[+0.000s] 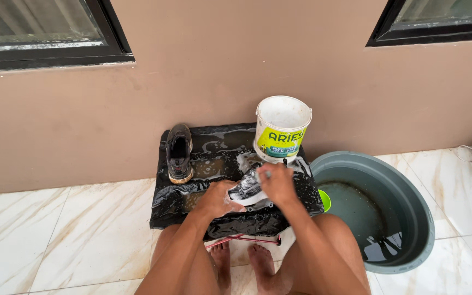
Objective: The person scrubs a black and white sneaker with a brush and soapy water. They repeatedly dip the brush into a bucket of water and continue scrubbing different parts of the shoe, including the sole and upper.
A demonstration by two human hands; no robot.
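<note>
- The left hand (218,198) is closed around the near end of a soapy sneaker (247,188), gripping it from the side so the shoe stays put on the wet surface.
- The right hand (277,183) is curled shut over the far side of the same sneaker; something thin pokes out above the knuckles, probably a brush handle, though it is too small and too covered in foam to say for sure.
- The sneaker lies between the two hands, tilted on its side and coated in white lather, resting on the front right part of the black plastic sheet (177,205).
- That sheet covers a low raised platform against the wall; it glistens with water and suds, so it seems to serve as a waterproof working surface.
- A second, dark sneaker (179,153) stands upright on the sheet's left side, well apart from the hands, toe pointing towards the person, with no foam on it.
- A white plastic bucket (282,128) with a yellow and green label stands at the back right corner of the sheet, just beyond the right hand and within easy reach.
- A large grey-green basin (411,218) sits on the floor to the right of the platform, holding a shallow pool of murky water.
- A small bright green object (324,200) peeks out between the sheet's edge and the basin; its kind is unclear.
- The person squats on the marbled floor tiles (72,235), bare feet (244,259) tucked under the platform's front edge.
</note>
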